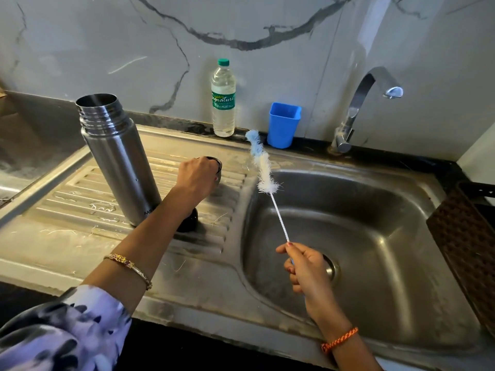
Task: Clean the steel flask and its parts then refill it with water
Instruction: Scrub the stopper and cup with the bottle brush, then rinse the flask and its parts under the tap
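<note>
Flask: the steel flask (117, 159) stands on the ribbed draining board (67, 199) left of the sink bowl (348, 210), lid off, open mouth up. Its long axis runs from the base near the person up and away, leaning in this view toward the upper left.
Dark part: a round black piece (190, 222) sits on the board against the flask's base, half hidden by the left forearm.
Left hand: the left hand (197, 175) is curled over a small steel cup (217, 167) just right of the flask, gripping it from above on the draining board.
Right hand: the right hand (302, 266) pinches the handle end of a bottle brush (263, 170), held over the sink bowl.
Brush: its thin white stem runs from the fingers up and to the left; the fluffy blue-and-white head points toward the back wall, over the edge between board and bowl.
Behind: a water bottle (223, 103) with a green cap and a blue plastic cup (284, 124) stand upright on the back ledge, near each other, with the tap (359, 108) further right.
Far right: a brown woven basket (466, 236) lies beside the sink.
</note>
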